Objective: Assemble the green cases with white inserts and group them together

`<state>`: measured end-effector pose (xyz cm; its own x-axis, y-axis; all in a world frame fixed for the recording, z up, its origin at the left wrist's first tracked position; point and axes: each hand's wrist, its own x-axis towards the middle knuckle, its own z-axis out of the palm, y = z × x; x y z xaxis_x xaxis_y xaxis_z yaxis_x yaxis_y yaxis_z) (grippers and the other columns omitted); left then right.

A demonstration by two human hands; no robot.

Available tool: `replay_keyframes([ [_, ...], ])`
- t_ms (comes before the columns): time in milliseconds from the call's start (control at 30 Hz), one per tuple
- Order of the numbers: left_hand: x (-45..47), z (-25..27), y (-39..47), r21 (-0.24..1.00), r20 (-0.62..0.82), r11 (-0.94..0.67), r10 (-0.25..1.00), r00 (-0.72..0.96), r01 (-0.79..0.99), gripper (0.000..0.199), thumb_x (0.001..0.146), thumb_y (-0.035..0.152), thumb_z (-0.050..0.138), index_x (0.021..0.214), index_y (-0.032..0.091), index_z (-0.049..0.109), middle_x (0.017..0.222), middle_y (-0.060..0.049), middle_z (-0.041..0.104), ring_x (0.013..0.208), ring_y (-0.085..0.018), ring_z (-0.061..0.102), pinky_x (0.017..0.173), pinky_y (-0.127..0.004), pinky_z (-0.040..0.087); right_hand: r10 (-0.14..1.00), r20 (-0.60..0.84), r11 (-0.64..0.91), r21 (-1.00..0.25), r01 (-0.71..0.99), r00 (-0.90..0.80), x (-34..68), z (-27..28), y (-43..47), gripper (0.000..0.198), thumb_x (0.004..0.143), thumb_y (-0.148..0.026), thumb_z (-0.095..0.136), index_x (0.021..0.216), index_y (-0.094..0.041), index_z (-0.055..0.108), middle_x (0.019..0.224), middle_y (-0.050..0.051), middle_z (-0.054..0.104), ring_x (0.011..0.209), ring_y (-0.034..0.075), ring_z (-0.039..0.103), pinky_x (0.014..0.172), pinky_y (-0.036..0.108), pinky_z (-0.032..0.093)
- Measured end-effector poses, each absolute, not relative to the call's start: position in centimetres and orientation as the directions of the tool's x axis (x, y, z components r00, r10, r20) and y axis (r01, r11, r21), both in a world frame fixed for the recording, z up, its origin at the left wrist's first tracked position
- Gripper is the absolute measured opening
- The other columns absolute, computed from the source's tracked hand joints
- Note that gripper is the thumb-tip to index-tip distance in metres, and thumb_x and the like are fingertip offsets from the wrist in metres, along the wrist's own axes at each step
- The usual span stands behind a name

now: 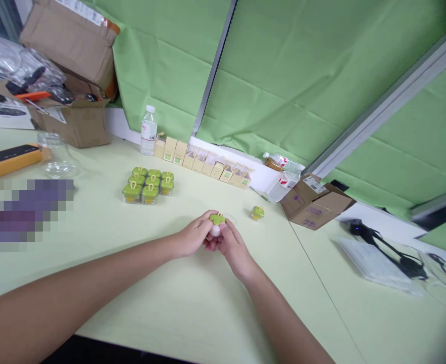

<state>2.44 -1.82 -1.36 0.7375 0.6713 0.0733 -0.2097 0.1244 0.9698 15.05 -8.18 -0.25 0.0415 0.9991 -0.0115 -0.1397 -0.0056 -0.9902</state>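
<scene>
Both of my hands meet above the middle of the table, wrapped around a small round white item with a green leaf-shaped top (216,220). My left hand (193,235) closes on its left side, and my right hand (237,248) grips it from the right with the thumb against the white part. Fingers hide its underside. Just behind my right hand is a faint clear piece on the table, too blurred to name. To the right stands a small clear container with a green lid (258,212). Several similar green-lidded containers (150,191) sit grouped at the left.
Several small cardboard boxes (200,163) form a row along the wall beside an upright water bottle (148,130). Another bottle (283,186) leans near an open carton (315,205). A glass jar (58,156), a power strip (10,157) and a filled carton (79,121) are left; cables (393,250) lie right.
</scene>
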Motion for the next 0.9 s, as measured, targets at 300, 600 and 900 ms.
replay_keyframes([
  [300,2.58,-1.5,-1.54,0.972,0.028,0.155,0.675,0.737,-0.179,0.019,0.089,0.027,0.038,0.098,0.018,0.052,0.06,0.003,0.049,0.05,-0.014,0.054,0.046,-0.025,0.044,0.992,-0.116,-0.101,-0.962,-0.253,0.047,15.06,-0.36,-7.92,0.043,0.086,-0.062,0.06,0.086,-0.02,0.057,0.065,-0.001,0.059,0.054,0.015,0.056,0.058,0.031,0.051],
  [600,2.84,-2.01,-1.36,0.958,-0.046,0.241,0.67,0.741,-0.158,0.022,0.092,0.039,0.042,0.085,0.019,0.05,0.06,0.003,0.05,0.05,-0.015,0.056,0.045,-0.027,0.048,0.966,-0.245,-0.215,-0.938,-0.27,0.082,15.01,-0.18,-7.92,0.042,0.098,-0.053,0.047,0.083,-0.016,0.062,0.062,0.001,0.059,0.049,0.014,0.056,0.054,0.03,0.053],
  [900,2.93,-2.32,-1.06,0.938,-0.085,0.306,0.659,0.747,-0.164,0.035,0.092,0.049,0.042,0.083,0.017,0.055,0.056,0.003,0.049,0.053,-0.016,0.057,0.05,-0.027,0.051,0.961,-0.265,-0.229,-0.921,-0.314,0.077,15.08,0.41,-7.97,0.05,0.102,-0.051,0.04,0.084,-0.012,0.066,0.065,0.005,0.066,0.051,0.013,0.059,0.053,0.027,0.055],
])
